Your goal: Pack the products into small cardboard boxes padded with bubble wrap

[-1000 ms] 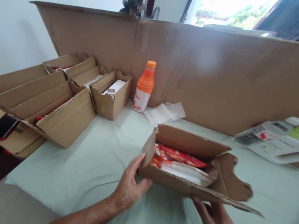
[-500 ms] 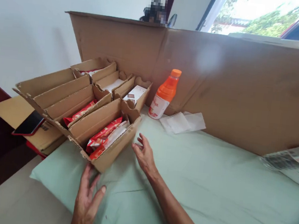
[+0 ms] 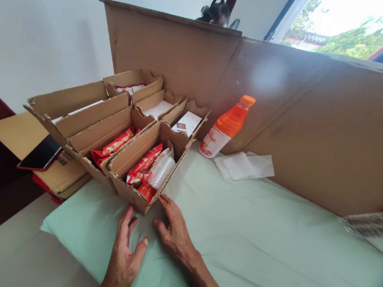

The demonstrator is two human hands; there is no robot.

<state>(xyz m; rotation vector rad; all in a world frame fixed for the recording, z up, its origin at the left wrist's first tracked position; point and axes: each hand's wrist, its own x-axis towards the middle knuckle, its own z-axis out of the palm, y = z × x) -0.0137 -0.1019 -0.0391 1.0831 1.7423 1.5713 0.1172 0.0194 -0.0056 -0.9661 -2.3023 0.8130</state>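
Observation:
Both my hands are at the near end of a cardboard box (image 3: 176,174) with red-and-white snack packets (image 3: 145,162) and a clear plastic-wrapped item (image 3: 162,171) inside. My left hand (image 3: 126,251) is just in front of the box's near wall, thumb and fingers apart, holding nothing. My right hand (image 3: 175,229) lies by the box's near right corner, fingertips touching or almost touching it, thumb spread, nothing in its grasp. Beside this box to the left stands another narrow box with red packets (image 3: 113,146). Behind it, a third holds a white box (image 3: 187,123).
An orange-capped bottle (image 3: 226,126) leans against the cardboard partition (image 3: 284,117). White paper sheets (image 3: 246,166) lie by it on the green cloth (image 3: 254,229). A phone (image 3: 40,153) rests on cardboard at left. Plastic packaging (image 3: 377,229) is at right. A person's head shows behind the partition.
My right hand has come down from the box's right side to its near corner. The box's near end has swung round, lining up with its neighbour. The view has shifted a little.

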